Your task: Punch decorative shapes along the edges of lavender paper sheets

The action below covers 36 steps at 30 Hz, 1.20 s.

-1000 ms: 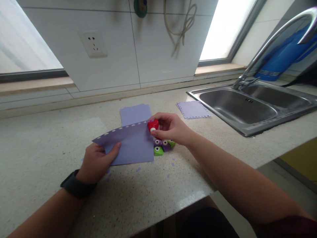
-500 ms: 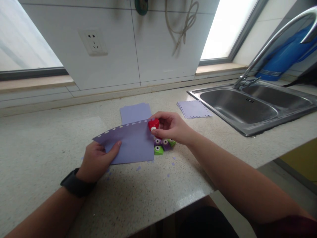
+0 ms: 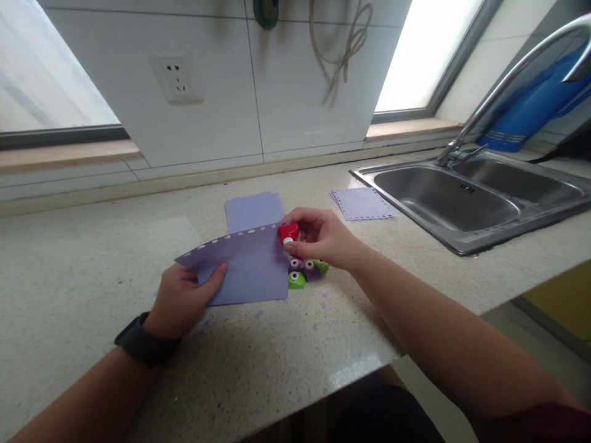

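Observation:
My left hand grips a sheet of purple paper by its left end, thumb on top. A row of small punched shapes runs along the sheet's upper edge. In my right hand is a red craft punch with a white button, set over the sheet's upper right corner. My right thumb is at the button; whether it is pressed down I cannot tell. Just below that hand, several small craft punches lie together, among them a green punch and a purple punch, partly hidden.
Behind the sheet lies a stack of plain purple paper. Sheets with punched borders lie beside the steel sink. Tiny paper cutouts are scattered on the speckled countertop. A blue pitcher-like object stands behind the tap.
Hardly anything differs: the whole view has shifted very slightly. Both hands, the sheet and the red punch keep their positions relative to each other.

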### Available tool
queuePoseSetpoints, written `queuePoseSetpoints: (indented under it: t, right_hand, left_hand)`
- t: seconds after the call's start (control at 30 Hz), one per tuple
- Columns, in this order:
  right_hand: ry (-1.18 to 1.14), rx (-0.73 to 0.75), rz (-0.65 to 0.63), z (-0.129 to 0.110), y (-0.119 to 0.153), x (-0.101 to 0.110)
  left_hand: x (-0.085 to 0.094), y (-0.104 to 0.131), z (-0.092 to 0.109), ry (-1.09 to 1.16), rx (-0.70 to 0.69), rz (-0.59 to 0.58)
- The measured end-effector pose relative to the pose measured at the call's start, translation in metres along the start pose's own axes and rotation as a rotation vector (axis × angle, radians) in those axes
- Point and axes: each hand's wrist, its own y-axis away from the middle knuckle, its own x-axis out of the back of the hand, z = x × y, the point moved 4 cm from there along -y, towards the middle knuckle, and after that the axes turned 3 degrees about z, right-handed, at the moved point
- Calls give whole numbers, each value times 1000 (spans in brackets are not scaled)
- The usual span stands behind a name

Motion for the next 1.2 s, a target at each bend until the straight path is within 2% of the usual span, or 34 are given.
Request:
queuePoseSetpoints:
  t: [0.37, 1.2]
  right_hand:
    - [32, 15, 6, 5, 1, 3]
    - [10, 59, 8, 7, 0, 1]
  left_hand:
    - [-3, 2, -8, -20, 9, -15]
    - [-3, 2, 0, 37, 35, -47]
